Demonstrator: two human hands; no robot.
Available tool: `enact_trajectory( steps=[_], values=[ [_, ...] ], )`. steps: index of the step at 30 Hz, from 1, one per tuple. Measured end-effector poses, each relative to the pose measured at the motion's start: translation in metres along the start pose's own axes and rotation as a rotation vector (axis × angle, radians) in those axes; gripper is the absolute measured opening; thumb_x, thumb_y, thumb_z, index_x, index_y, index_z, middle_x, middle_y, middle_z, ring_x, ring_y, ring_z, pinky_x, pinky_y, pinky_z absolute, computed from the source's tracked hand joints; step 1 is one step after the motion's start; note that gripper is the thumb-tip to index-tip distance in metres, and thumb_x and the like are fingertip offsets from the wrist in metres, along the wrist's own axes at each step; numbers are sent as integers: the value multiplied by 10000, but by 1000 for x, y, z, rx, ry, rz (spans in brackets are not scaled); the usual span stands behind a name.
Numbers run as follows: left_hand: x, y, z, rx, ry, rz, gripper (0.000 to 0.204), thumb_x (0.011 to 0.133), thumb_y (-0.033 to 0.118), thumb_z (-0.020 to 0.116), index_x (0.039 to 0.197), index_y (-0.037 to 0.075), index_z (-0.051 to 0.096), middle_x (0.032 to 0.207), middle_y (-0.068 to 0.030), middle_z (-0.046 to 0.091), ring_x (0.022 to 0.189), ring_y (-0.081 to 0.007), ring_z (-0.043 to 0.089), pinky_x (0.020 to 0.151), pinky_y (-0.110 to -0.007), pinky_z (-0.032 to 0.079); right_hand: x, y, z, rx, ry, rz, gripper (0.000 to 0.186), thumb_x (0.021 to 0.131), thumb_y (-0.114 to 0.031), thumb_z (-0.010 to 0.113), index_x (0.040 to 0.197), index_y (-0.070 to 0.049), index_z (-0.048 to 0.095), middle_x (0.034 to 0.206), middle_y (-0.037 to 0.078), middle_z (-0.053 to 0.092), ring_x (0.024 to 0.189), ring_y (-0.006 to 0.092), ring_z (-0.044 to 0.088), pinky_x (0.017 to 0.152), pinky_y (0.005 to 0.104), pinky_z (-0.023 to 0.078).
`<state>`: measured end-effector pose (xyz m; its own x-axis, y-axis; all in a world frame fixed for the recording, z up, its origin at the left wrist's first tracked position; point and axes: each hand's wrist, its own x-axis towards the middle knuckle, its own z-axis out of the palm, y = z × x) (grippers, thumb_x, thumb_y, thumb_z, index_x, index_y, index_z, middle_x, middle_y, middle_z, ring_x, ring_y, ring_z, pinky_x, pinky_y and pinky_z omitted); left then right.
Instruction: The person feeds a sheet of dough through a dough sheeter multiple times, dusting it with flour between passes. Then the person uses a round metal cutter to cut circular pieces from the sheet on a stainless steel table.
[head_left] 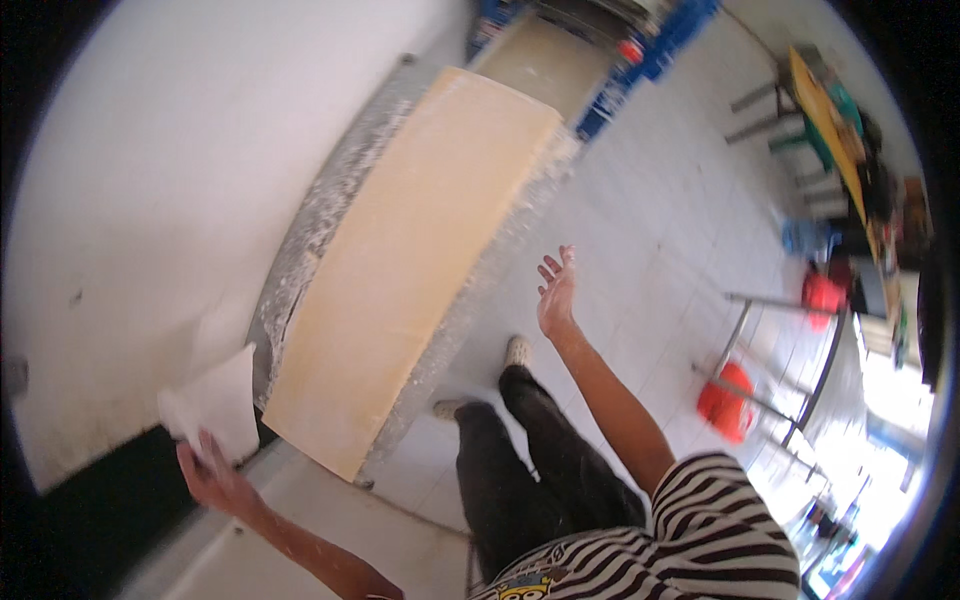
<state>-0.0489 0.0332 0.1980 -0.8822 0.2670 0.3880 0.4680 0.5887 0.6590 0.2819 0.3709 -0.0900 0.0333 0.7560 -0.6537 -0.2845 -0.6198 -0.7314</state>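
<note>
A long, pale yellow sheet of dough (415, 240) lies flat along a narrow grey worktop (335, 190) dusted with white flour. Off the near left end of the dough, my left hand (215, 475) is closed on a white, sheet-like thing (222, 405). Motion blurs it, so I cannot tell its exact kind. My right hand (557, 295) is raised to the right of the worktop, apart from the dough. Its fingers are stretched out, dusted white, and hold nothing.
A blue-framed machine (610, 95) with a flat bed stands at the worktop's far end. A white wall (190, 170) runs along the left. To the right are a metal frame (745, 330), an orange-red bucket (727, 400) and a long yellow table (830, 130) with stools.
</note>
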Motion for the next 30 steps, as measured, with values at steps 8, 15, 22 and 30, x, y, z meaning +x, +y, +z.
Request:
enact_trajectory(
  steps=[8,15,22,30],
  values=[
    [-124,135,40,-244,-688,-104,336,1039,189,666,1278,-46,652,1185,-117,668,1110,-222,616,991,-375,505,-53,89,-185,-429,132,78,815,1033,-616,571,1592,-59,369,1497,259,477,1368,368,481,1170,473,373],
    [-307,109,261,-677,-933,-1213,396,1056,205,664,1401,46,549,1327,-137,637,1200,-256,647,996,-415,533,-76,103,-317,-552,337,12,639,1037,-441,665,1497,-33,495,1394,237,575,1230,330,593,1018,462,508],
    [-349,87,421,-636,-655,-1199,498,1095,251,581,1512,26,427,1413,-168,585,1274,-295,624,1036,-458,561,-104,87,-379,-604,412,83,592,1032,-391,676,1470,-17,536,1358,244,617,1228,330,617,1011,460,519],
    [-311,7,503,-805,-650,-1236,446,1113,228,463,1472,-37,462,1374,-162,608,1269,-306,629,1047,-443,603,-12,75,-297,-571,225,10,490,1036,-363,668,1364,1,642,1316,195,676,1221,299,645,1040,412,509]
  ],
)
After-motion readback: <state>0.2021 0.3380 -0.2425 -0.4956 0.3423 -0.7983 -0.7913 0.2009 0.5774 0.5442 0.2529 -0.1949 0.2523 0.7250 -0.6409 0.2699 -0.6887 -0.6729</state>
